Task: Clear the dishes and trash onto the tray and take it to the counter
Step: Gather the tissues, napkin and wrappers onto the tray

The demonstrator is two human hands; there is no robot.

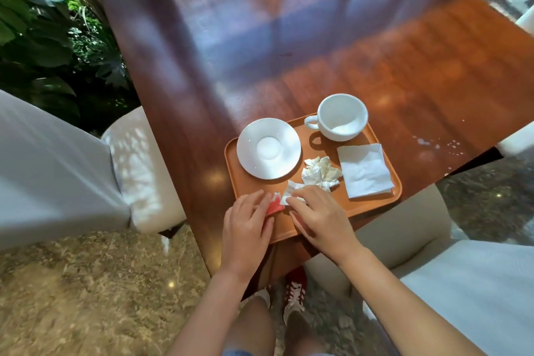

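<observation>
An orange tray (372,136) lies at the near edge of the wooden table (289,37). On it stand a white saucer (268,148) and an empty white cup (342,116), with a crumpled stained napkin (319,172) and a flat white napkin (364,170). My left hand (245,228) rests at the tray's near left corner, its fingers on a red wrapper (274,205). My right hand (318,214) pinches a white torn wrapper (290,192) right beside it, over the tray.
Cushioned chairs stand to the left (138,170) and right (476,283) of the table. Small white spill spots (433,144) dot the table's right edge. Green plants (43,52) fill the far left. My legs and red shoes (294,289) are below the table edge.
</observation>
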